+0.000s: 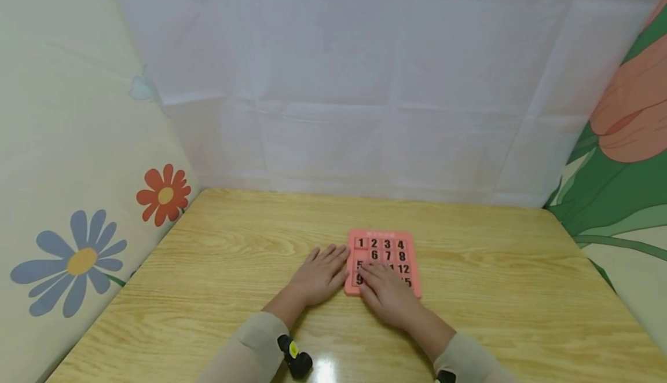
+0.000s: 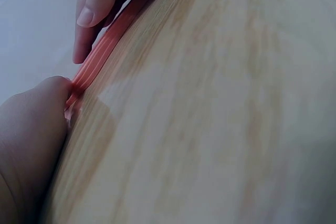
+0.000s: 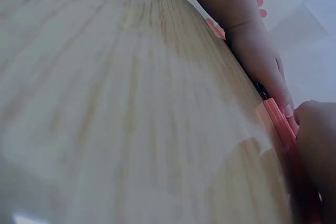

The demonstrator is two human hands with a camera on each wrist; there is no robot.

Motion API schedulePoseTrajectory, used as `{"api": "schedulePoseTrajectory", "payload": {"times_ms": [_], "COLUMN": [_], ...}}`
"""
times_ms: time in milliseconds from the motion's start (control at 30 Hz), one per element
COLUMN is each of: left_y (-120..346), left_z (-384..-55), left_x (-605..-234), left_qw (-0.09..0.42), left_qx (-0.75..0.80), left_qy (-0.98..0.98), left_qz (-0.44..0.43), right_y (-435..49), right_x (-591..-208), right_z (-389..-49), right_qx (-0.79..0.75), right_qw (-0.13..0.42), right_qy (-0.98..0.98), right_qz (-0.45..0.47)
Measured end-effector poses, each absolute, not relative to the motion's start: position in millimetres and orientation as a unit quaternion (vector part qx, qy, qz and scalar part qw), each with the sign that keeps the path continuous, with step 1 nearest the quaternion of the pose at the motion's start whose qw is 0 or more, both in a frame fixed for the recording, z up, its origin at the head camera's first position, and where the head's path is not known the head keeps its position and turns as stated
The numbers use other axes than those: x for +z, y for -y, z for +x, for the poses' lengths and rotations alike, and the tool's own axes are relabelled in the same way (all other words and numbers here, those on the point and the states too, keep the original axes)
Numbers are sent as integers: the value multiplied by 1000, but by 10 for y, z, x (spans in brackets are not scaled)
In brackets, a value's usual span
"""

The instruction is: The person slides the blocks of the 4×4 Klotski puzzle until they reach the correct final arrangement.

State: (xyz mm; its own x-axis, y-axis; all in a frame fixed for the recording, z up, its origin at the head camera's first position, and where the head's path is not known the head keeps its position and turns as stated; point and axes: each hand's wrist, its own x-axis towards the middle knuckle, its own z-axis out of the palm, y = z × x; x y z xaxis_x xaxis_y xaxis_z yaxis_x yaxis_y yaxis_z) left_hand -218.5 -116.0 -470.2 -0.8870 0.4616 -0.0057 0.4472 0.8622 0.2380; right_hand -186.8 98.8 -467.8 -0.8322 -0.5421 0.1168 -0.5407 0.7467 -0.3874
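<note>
A pink sliding number puzzle lies flat on the wooden table, its square tiles printed with black numbers. The top row reads 1 to 4, and a vacant slot shows under the 1, left of the 6. My left hand lies palm down along the puzzle's left edge, fingers extended, thumb by the frame. Over the lower rows rests my right hand, its fingertips on the tiles near the 5 and 9. It hides several numbers there. In the left wrist view the pink frame shows edge-on beneath the right hand's fingers.
The wood-grain table extends around the puzzle. A white cloth hangs behind it, with flower-printed panels at the left and right. A black wrist device sits at the left sleeve.
</note>
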Motion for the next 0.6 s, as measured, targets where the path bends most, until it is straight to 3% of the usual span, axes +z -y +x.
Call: {"api": "schedulePoseTrajectory", "payload": {"times_ms": [600], "left_y": [1161], "left_z": [-2168], "left_x": [-4683], "left_qw": [27], "left_qx": [118], "left_qy": [-964], "left_qz": [236], "right_y": [-932], "right_x": [-4648], "right_z": [-1987], "right_qx": [-202], "right_qw": [-12], "right_qy": [-938], "right_qz": [-280]}}
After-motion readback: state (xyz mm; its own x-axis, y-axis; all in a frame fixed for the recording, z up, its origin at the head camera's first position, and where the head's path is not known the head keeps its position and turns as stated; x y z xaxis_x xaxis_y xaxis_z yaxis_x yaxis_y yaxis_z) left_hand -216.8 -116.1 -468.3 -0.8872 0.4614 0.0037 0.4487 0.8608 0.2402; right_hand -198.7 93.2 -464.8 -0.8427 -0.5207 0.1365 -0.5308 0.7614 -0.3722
